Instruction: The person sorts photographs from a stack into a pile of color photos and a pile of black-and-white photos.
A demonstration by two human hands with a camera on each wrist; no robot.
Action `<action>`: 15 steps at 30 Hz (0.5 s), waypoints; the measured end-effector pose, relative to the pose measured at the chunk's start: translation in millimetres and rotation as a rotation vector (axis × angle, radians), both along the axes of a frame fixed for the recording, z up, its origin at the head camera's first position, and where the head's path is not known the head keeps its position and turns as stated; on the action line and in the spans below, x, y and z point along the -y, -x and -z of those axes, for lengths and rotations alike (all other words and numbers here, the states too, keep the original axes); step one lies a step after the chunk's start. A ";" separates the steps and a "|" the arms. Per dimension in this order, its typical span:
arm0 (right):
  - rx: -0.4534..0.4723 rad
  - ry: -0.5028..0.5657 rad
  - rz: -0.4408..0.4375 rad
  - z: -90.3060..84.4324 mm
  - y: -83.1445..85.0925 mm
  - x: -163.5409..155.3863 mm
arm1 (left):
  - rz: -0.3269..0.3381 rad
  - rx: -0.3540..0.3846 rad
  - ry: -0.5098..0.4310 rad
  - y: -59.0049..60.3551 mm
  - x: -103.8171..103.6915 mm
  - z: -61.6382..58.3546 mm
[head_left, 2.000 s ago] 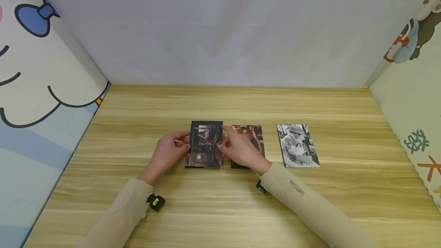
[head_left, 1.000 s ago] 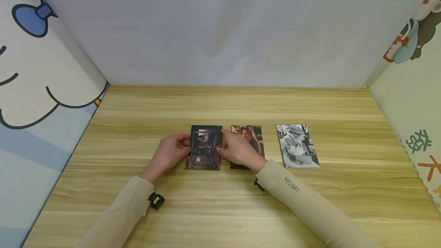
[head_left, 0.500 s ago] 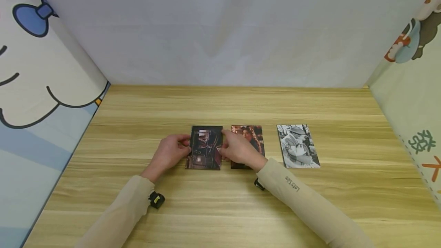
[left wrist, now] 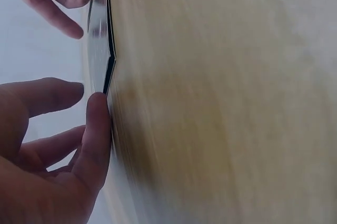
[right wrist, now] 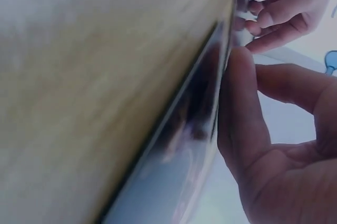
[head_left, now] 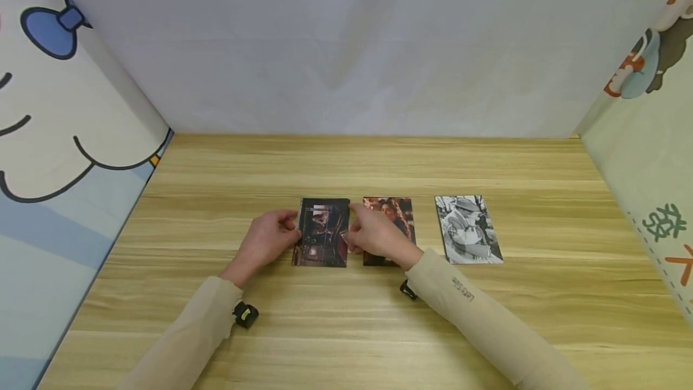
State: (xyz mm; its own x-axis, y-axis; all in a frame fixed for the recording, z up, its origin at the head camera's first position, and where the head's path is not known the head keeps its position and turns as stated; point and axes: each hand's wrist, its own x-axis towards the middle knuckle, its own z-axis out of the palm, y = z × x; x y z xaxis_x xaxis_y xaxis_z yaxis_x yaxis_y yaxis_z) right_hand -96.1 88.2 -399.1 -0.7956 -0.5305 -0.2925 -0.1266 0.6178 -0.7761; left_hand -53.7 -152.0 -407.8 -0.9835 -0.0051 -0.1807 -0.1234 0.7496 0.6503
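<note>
Item: dark photo card, leftmost of 3 prints lying in a row on the wooden table, middle depth.

Left hand: thumb and fingertips pinch the card's left edge; in the left wrist view the thumb lies along that edge, which looks slightly lifted off the wood.

Right hand: fingers curled onto the card's right edge, pinching it.

Handling, by judgement: very light, thin, glossy, springy rather than stiff; likely to slip on the smooth wood and to crease or smudge if pressed on its face. Best taken by opposite long edges, as now.

Neighbours: reddish portrait print just to the right, black-and-white print further right, apart.

Hard to make out: the right hand covers much of the reddish print; both wrist views are blurred and edge-on; whether the card is 1 sheet or several cannot be told; its picture is too dark to read.
</note>
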 end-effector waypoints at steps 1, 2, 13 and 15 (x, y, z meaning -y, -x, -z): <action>0.007 0.023 0.002 -0.7 -0.2 -2.5 | -0.006 -0.006 -0.006 -0.8 -0.4 -0.1; 0.009 0.045 0.003 -2.0 -0.5 -5.3 | -0.014 -0.015 -0.015 -1.7 -1.1 -0.2; -0.109 0.185 0.058 -17.6 -4.9 -44.7 | -0.030 -0.154 -0.254 -10.7 -34.1 -10.8; -0.116 0.214 0.075 -16.3 -6.3 -53.4 | -0.006 -0.159 -0.289 -11.6 -41.6 -12.2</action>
